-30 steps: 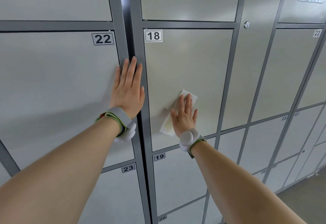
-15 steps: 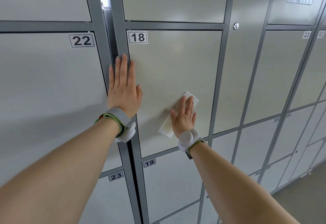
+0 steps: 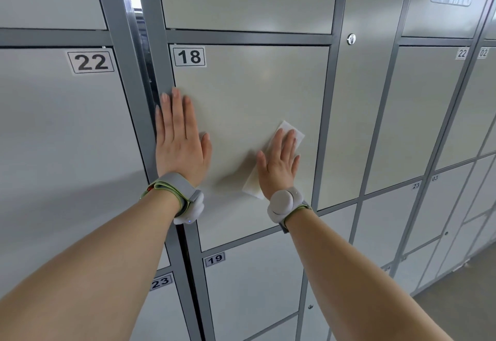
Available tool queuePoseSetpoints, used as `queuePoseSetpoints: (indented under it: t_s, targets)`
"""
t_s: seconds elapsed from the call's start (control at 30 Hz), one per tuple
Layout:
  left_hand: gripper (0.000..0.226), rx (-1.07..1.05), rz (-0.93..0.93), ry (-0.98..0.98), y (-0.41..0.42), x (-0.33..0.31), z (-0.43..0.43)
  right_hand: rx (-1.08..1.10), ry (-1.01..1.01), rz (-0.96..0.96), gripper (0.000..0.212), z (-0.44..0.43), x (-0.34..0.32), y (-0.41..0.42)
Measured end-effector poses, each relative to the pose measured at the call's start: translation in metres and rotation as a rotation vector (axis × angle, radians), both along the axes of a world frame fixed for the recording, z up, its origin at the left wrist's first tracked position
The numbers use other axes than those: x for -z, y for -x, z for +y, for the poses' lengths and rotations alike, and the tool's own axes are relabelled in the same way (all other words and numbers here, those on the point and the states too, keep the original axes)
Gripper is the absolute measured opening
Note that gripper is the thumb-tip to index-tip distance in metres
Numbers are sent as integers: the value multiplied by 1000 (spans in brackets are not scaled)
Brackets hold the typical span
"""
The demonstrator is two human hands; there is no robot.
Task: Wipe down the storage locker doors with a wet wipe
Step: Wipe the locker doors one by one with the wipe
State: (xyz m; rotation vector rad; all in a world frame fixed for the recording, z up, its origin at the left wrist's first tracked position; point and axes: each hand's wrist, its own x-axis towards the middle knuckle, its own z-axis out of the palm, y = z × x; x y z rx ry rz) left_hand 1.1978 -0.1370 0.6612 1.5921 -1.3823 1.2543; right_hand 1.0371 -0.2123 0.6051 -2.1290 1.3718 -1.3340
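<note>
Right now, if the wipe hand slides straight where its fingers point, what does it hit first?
The right hand crosses bare door 18, then probably the grey frame near its top-right corner.

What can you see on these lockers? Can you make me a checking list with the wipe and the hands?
Surface: grey locker door 18, closed, in a darker grey frame.
Job's things: white wet wipe lying flat on locker door 18, partly under the right hand.
Clutter: nothing seen.
Grippers: left hand flat on the door's left edge, fingers straight; right hand presses the wipe, fingers straight.
Cables: nothing seen; a wristband on each wrist.
Surroundings: door 22 to the left, door 19 below, a keyhole up to the right, grey floor at lower right.
</note>
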Motion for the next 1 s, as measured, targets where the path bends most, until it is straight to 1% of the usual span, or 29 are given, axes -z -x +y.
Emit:
queuePoseSetpoints:
  t_s: [0.13,0.23,0.3,0.43,0.53,0.6,0.87,0.93,1.0]
  targets:
    - [65,-26,7,9,2,0,-2,35,-116,-23,71,-7,23,12]
    - [67,-51,-3,10,1,0,-2,36,-140,-60,73,-6,19,11]
    - [68,-59,-4,5,1,0,-3,11,-97,-97,72,-5,6,8]
    - [68,-76,-8,-1,1,-1,-2,-64,91,-50,72,-5,-21,3]
    - [67,-80,-4,-15,1,0,-3,-49,111,-16,70,-9,-18,7]
    - [67,-80,1,-14,2,0,-2,-50,83,-13,67,-12,-9,12]
    - [66,-73,33,-9,8,-1,0,-9,-114,-34,73,-21,20,35]
    - [66,-76,50,0,11,-1,0,-23,-121,-61,73,-21,13,36]
    - [66,-78,69,3,13,0,0,-47,-85,-96,72,-22,-2,37]
